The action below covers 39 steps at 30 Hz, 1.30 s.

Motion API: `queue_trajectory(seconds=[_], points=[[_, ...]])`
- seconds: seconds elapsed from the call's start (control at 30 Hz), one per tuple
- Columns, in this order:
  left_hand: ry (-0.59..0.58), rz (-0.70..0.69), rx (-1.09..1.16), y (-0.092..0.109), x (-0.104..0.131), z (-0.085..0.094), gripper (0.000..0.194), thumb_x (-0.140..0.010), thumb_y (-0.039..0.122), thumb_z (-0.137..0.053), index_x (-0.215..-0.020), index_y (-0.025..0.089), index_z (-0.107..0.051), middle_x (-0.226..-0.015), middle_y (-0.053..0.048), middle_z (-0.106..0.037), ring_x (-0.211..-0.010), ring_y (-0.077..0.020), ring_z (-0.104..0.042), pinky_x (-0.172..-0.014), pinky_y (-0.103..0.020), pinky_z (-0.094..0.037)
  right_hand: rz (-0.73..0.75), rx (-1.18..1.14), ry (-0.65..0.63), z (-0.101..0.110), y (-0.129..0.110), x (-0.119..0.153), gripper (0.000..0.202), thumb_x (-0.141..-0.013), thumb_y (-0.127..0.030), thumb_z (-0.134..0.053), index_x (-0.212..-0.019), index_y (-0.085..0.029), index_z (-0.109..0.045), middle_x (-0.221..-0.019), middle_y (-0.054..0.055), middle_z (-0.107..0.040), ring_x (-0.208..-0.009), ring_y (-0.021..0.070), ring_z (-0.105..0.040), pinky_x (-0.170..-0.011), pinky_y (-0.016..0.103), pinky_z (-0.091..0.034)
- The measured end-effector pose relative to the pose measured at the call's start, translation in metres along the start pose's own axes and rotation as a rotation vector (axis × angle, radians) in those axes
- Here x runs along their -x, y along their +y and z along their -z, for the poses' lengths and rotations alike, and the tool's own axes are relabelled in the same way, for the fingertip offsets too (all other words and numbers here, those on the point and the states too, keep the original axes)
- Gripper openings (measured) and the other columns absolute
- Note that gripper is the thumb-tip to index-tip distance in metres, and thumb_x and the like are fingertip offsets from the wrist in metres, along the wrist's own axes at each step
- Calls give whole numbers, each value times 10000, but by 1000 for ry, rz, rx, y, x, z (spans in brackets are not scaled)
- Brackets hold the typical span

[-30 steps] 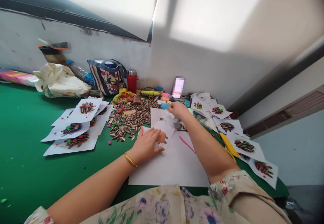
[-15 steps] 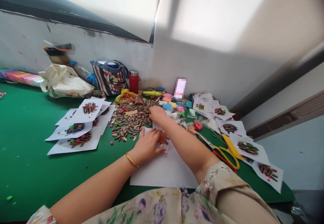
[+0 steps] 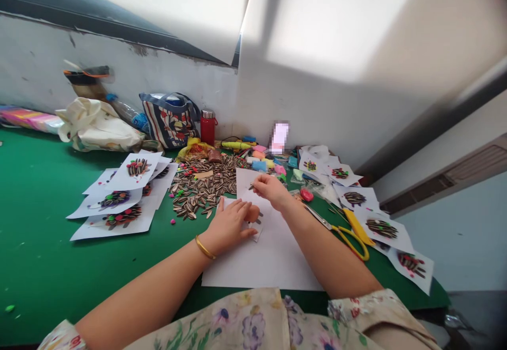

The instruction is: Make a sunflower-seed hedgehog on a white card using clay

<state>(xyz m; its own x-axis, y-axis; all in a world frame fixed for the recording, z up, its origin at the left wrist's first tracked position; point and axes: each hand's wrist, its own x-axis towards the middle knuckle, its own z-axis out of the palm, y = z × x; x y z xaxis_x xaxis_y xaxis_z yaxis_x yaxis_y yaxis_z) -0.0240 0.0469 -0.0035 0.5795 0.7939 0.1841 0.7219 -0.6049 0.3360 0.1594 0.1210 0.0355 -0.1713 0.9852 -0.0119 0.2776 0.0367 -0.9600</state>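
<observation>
My left hand [image 3: 227, 226] lies spread on white paper [image 3: 273, 265], with its fingertips beside a rounded lump of orange-brown clay [image 3: 252, 213]. Dark sunflower seeds [image 3: 259, 218] stick out from the clay's right side. Over the paper, my right hand [image 3: 272, 189] pinches a single sunflower seed [image 3: 251, 187] between thumb and fingertips, a little beyond the clay. A wide heap of striped sunflower seeds [image 3: 214, 183] is spread out past my left hand.
Finished seed-and-clay pictures [image 3: 119, 197] are stacked at left, and more pictures [image 3: 382, 228] line the right edge. Yellow-handled scissors [image 3: 350, 242] lie right of my right arm. Coloured clay packs [image 3: 259, 166], a red flask [image 3: 207, 128] and bags [image 3: 170, 123] stand along the wall.
My right hand has come back from the seed heap toward me and to the right, now with a sunflower seed in its fingertips. My left hand stays beside the clay.
</observation>
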Motion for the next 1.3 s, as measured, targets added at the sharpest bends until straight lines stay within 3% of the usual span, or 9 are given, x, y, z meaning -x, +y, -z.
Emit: queue_trajectory(seconds=[0.3,0.5,0.63,0.77,0.97,1.03,1.13,1.23,1.3], points=[[42,-9,6,4,0,1,641,-851,516,-622,-1391,225,-436,-1445,-143,-495,-1384,-325,-383,-1143,-671,-46,-15,67,60,17,35,80,65,-716,-262,-541,-735,-202,-522,-666,-22,-618,-614,132,-555,-589,242,-414],[53,-62,80,8,-1,7,461,-861,408,-644,-1285,271,-527,-1372,-88,-567,-1345,-285,-432,-1156,-634,-44,38,235,53,2,46,91,39,-723,-241,-541,-712,-206,-529,-652,-42,-561,-604,124,-493,-568,233,-372],[84,-160,117,12,-4,12,167,-925,296,-546,-1046,278,-660,-1151,-18,-675,-1148,-205,-570,-1178,-562,-47,86,227,17,-6,40,96,58,-765,-255,-545,-740,-203,-542,-680,-42,-559,-617,119,-481,-579,232,-371],[139,-193,90,14,-5,13,213,-951,245,-473,-879,233,-673,-916,-12,-678,-936,-161,-603,-1172,-488,-168,104,128,-20,-10,35,99,86,-789,-287,-552,-776,-202,-553,-728,-29,-589,-652,129,-509,-600,238,-394],[167,-162,92,14,-5,10,215,-948,206,-432,-872,212,-634,-861,-20,-661,-865,-167,-602,-1098,-431,-317,125,138,-19,-13,31,99,99,-816,-294,-541,-815,-203,-581,-766,-15,-621,-688,139,-548,-629,242,-422],[176,-139,102,12,-6,9,234,-957,207,-416,-854,207,-627,-825,-22,-660,-833,-170,-603,-1074,-422,-343,147,268,-5,1,28,97,131,-842,-311,-531,-837,-205,-608,-793,-2,-648,-721,149,-572,-657,246,-433],[177,-67,130,5,-9,7,244,-955,202,-404,-868,207,-632,-820,-28,-676,-823,-182,-610,-1053,-426,-365,72,701,166,51,26,93,200,-895,-331,-481,-878,-218,-645,-856,31,-680,-794,177,-607,-710,266,-437],[163,40,143,1,-13,7,247,-936,192,-406,-904,209,-651,-876,-48,-701,-863,-202,-620,-998,-412,-408,-340,1140,402,120,35,90,273,-924,-362,-454,-940,-203,-675,-952,111,-693,-876,230,-645,-728,300,-450],[151,92,136,0,-16,8,257,-933,203,-404,-894,203,-658,-890,-63,-705,-875,-213,-621,-925,-387,-443,-619,1280,388,160,46,88,272,-917,-316,-465,-1032,-188,-676,-1039,148,-687,-952,258,-658,-759,322,-467]])
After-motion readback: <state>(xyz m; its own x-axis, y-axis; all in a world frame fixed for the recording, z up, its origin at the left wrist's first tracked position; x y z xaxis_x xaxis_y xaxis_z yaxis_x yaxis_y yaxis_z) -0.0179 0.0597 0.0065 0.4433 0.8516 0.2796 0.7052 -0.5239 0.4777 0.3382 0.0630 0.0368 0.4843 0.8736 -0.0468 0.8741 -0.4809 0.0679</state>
